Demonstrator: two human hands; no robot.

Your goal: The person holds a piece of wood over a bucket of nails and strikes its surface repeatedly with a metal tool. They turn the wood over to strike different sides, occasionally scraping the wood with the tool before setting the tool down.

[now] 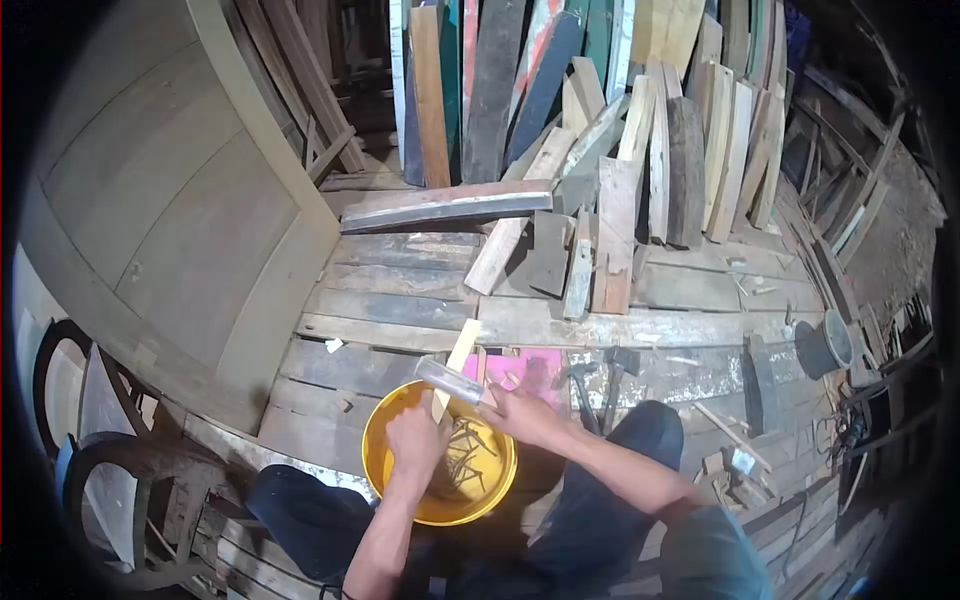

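My left hand grips the lower end of a pale wooden stick that stands tilted out of a yellow bucket. Inside the bucket lie several dark nails. My right hand holds a hammer whose metal head lies across the stick just above the bucket rim. The bucket sits between my knees on a floor of worn planks.
A large wooden door panel leans at the left. Boards and offcuts stand stacked at the back. A pink sheet lies behind the bucket, a hammer beside it, a grey pot at the right, chair frames at lower left.
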